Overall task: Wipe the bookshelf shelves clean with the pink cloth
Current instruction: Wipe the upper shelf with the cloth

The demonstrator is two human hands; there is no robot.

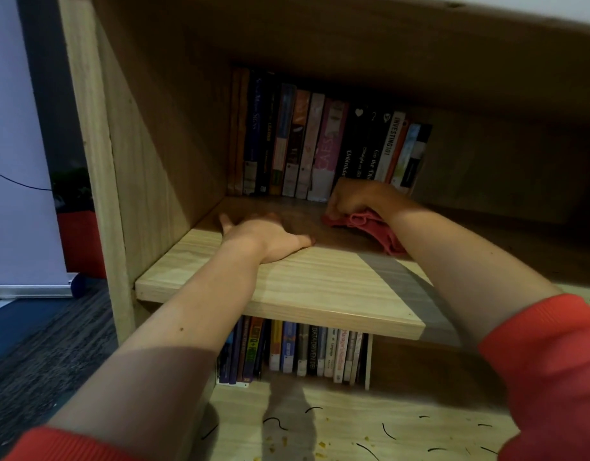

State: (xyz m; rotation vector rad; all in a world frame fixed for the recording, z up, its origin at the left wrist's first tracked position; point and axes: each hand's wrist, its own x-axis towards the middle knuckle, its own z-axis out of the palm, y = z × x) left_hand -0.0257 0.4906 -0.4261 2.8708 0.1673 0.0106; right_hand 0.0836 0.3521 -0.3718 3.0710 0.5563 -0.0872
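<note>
Pale wood grain covers the bookshelf (pixel 97 168), seen from close and above. Both bare forearms reach in over the near edge of its middle shelf (pixel 303 291).

The left hand (pixel 265 236) lies flat on the board, palm down. Its fingers are straight and spread apart toward the far left corner, and the thumb stretches to the right. It holds nothing.

The right hand (pixel 355 197) is further in and to the right. Its fingers are curled tight round the cloth (pixel 373 227) and press it onto the shaded part of the shelf. The pink cloth is bunched, and a fold of it trails from under the wrist toward the near right.

This hand sits just in front of the books (pixel 306 144), which stand upright along the far wall. Whether its knuckles touch the foot of the dark spines I cannot tell.

Under the shelf the lower books (pixel 303 351) also stand upright, with a thin wooden divider (pixel 369 361) closing the row on the right. The bottom board (pixel 403 410), nearest the camera, carries yellow crumbs (pixel 321 445) and thin black curled strands (pixel 273 419).

Red-orange sleeves (pixel 553 377) are pushed up on both arms. Left of the bookshelf are dark carpet (pixel 44 361), a red planter (pixel 80 241) and a white banner (pixel 14 161).
</note>
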